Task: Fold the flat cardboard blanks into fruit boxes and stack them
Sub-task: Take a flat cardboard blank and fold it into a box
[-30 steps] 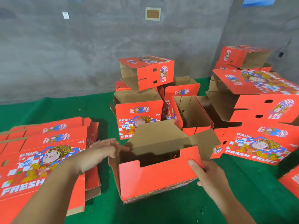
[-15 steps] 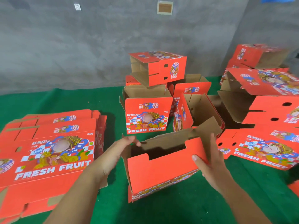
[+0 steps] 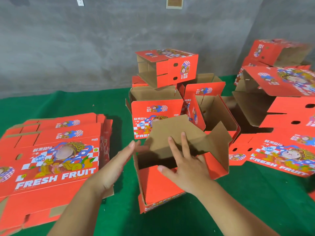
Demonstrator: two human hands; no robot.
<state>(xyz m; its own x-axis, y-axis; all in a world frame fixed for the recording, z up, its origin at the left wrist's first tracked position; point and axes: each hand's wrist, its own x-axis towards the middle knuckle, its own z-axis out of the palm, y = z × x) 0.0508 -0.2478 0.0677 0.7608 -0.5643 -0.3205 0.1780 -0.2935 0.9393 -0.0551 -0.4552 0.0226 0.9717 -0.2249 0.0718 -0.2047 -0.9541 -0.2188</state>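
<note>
A half-formed red fruit box (image 3: 160,188) stands on the green floor in front of me, its brown inside open at the top. My right hand (image 3: 184,166) lies over the opening with straight fingers pressing a brown flap (image 3: 172,133) down. My left hand (image 3: 119,164) is flat, fingers straight, against the box's left side. A pile of flat printed blanks (image 3: 51,154) lies at the left. Folded boxes (image 3: 158,106) are heaped behind, one (image 3: 168,67) tilted on top.
More folded and half-open boxes (image 3: 279,103) crowd the right side, with a printed blank (image 3: 283,154) lying flat before them. A grey concrete wall (image 3: 85,45) closes the back. Green carpet (image 3: 255,201) shows at the front right.
My right hand left the box's right edge and moved onto the top flap, pushing it inward. My left hand slid to the box's left side. The view shifted slightly.
</note>
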